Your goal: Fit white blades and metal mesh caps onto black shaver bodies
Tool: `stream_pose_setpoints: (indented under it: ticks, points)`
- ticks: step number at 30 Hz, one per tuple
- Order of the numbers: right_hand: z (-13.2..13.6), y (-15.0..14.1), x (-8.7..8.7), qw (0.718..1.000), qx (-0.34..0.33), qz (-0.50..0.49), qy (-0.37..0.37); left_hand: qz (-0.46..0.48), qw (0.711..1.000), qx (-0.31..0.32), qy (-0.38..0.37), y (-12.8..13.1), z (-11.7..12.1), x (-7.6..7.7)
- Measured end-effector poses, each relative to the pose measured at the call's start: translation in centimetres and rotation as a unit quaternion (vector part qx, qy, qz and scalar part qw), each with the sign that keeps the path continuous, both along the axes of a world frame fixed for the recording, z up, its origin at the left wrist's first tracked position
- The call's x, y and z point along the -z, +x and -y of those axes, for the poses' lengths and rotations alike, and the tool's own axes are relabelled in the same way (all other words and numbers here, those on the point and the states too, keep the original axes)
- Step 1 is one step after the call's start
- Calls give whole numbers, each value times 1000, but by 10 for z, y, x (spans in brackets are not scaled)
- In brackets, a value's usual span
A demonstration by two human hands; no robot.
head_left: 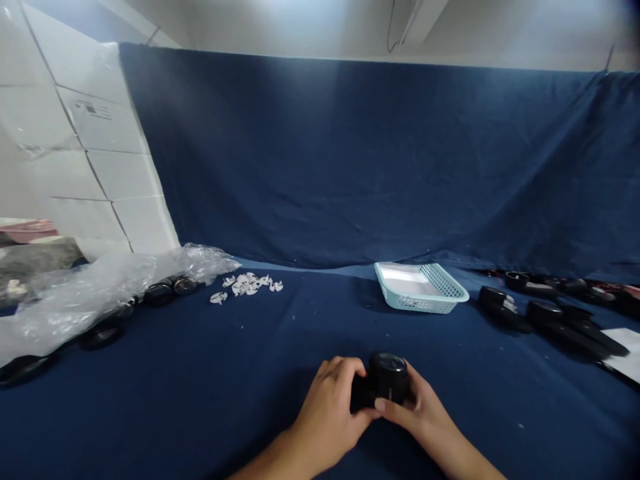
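Both my hands grip one black device (389,377) with a round, glossy-topped head, just above the blue cloth in front of me. My left hand (333,407) wraps the darker part on its left side, fingers curled over it. On the other side, my right hand (423,410) holds the round head, with the thumb pressed on its front. My fingers and palms hide much of the device's lower part. A pile of small white plastic pieces (247,284) lies farther off to the left.
A light-blue perforated basket (425,305) with something white inside stands at the back. Several black devices (500,308) and a white sheet (625,353) lie at the right. Clear plastic wrap (115,283) and black round-headed parts (160,292) line the left, below stacked white boxes (110,127).
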State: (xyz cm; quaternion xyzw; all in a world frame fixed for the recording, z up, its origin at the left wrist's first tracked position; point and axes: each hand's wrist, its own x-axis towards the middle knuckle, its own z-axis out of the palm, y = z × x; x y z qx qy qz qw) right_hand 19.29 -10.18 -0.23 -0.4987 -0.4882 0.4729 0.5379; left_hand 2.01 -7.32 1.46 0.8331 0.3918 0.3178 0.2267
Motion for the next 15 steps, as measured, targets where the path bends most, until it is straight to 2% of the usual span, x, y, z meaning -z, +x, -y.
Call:
stream_pose_setpoints:
  ticks: [5, 10, 15]
  points:
    - [0, 1, 0, 994, -17, 94, 59, -19, 1000, 2, 3, -2, -1, -3]
    - [1, 1, -2, 989, -25, 125, 74, -48, 999, 17, 16, -6, -4, -5]
    - [1, 3, 0, 984, -23, 148, 99, -91, 995, 43, 24, -9, -10, 0]
